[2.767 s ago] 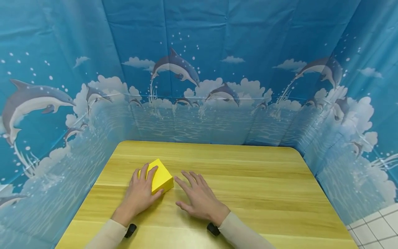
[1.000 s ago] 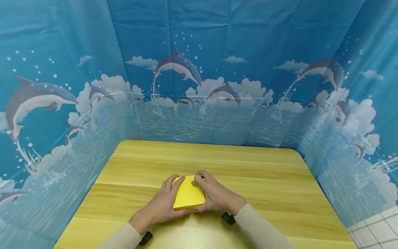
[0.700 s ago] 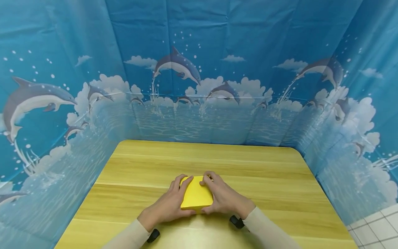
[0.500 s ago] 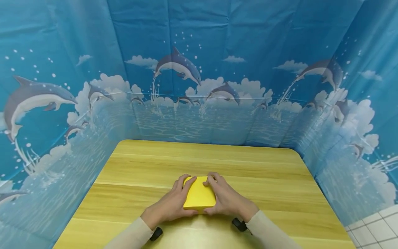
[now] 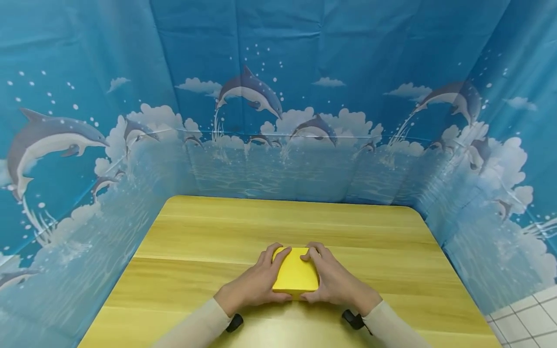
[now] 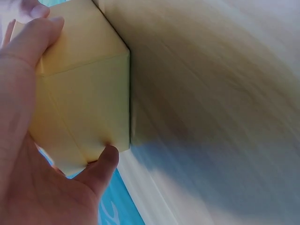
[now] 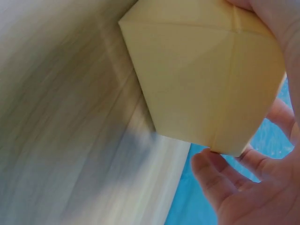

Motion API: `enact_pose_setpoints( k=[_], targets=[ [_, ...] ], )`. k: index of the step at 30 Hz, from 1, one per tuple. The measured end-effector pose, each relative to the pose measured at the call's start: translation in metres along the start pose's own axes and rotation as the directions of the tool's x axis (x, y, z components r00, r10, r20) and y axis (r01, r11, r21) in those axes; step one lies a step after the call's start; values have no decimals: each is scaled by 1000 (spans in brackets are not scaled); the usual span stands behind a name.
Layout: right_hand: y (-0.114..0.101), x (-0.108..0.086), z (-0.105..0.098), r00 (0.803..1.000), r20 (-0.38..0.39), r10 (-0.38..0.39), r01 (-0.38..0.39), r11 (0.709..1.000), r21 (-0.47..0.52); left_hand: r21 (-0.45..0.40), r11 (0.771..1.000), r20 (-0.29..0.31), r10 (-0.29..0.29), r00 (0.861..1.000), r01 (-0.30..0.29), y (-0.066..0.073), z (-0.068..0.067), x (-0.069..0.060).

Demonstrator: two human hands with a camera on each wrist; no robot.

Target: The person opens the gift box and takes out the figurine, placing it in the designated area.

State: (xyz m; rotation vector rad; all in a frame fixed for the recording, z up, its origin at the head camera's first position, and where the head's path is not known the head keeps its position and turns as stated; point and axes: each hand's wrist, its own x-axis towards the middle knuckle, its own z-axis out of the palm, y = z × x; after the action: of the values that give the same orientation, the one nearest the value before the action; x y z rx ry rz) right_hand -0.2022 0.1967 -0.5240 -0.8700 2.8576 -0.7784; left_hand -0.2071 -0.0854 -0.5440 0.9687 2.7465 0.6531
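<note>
A yellow box (image 5: 296, 273) sits between both hands near the middle front of the table. My left hand (image 5: 261, 280) grips its left side, thumb on the near face and fingers bent over the far edge. On the opposite side my right hand (image 5: 337, 280) grips it the same way, with its index finger curled on top. The left wrist view shows the box (image 6: 86, 101) against that hand's thumb and fingertips. In the right wrist view, fingertips (image 7: 206, 173) touch a lower edge of the box (image 7: 187, 79), which has a folded seam. Its underside is hidden.
The light wood-grain table (image 5: 370, 241) has rounded far corners. A blue dolphin-print curtain (image 5: 278, 169) hangs along its back and both sides. White tiles (image 5: 522, 319) show at the lower right. A black wrist device (image 5: 234, 323) sits under each forearm.
Earlier only the left hand touched the box, farther left and set at an angle. The right hand has since taken hold; both hands have brought it rightward and nearer, turned square to the table.
</note>
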Motion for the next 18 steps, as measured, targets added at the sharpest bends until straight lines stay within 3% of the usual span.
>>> enact_pose_setpoints(
  k=[10, 18],
  targets=[
    [7, -9, 2, 999, -34, -12, 14, 999, 48, -13, 1000, -35, -11, 999, 11, 1, 6, 4],
    [12, -18, 6, 1000, -11, -15, 16, 998, 54, -94, 995, -28, -25, 999, 23, 3, 6, -1]
  ],
)
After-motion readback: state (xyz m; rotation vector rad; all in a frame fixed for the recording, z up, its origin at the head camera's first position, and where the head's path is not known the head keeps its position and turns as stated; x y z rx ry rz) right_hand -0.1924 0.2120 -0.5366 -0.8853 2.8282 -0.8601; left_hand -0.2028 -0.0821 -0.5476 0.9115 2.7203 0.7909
